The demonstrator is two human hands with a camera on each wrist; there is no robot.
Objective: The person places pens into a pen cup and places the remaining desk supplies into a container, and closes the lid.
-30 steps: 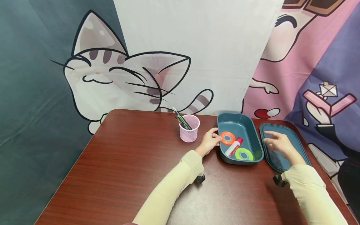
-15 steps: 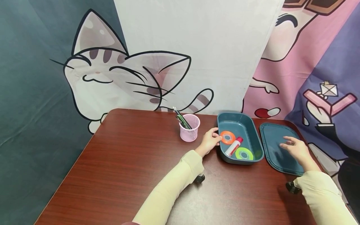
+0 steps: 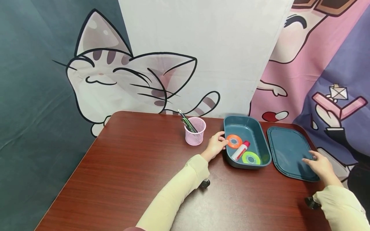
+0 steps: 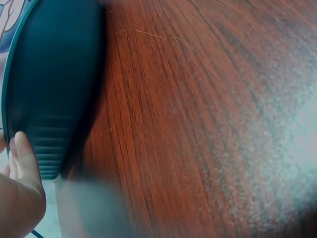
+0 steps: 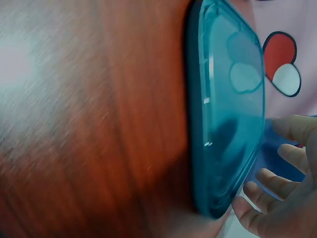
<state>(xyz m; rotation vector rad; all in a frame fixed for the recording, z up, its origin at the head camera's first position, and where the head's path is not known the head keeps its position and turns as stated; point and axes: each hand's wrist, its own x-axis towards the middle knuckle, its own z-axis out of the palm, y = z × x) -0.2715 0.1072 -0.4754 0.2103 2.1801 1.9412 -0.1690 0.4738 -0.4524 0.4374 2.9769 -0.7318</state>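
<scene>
A dark blue-green plastic box [image 3: 251, 128], without its lid, holds an orange roll of tape [image 3: 234, 141], a white glue stick [image 3: 239, 153] with a pink-red cap, and a yellow-green roll of tape [image 3: 250, 158]. My left hand [image 3: 214, 146] grips the box's left rim with bent fingers; in the left wrist view a fingertip lies against the outer wall. The matching lid [image 3: 289, 150] lies flat to the right of the box. Over the lid's right edge is my right hand [image 3: 321, 165], fingers apart and loosely bent, holding nothing. Whether it touches the lid cannot be told.
A pink mesh pen cup [image 3: 194, 136] with several pens [image 3: 189, 125] stands left of the box. All sit near the back edge of a brown wooden table [image 3: 130, 166]. A printed cloth [image 3: 173, 29] hangs behind it.
My right hand has moved right and toward me, from the lid's left part to its right edge. The left hand, box and contents have stayed in place.
</scene>
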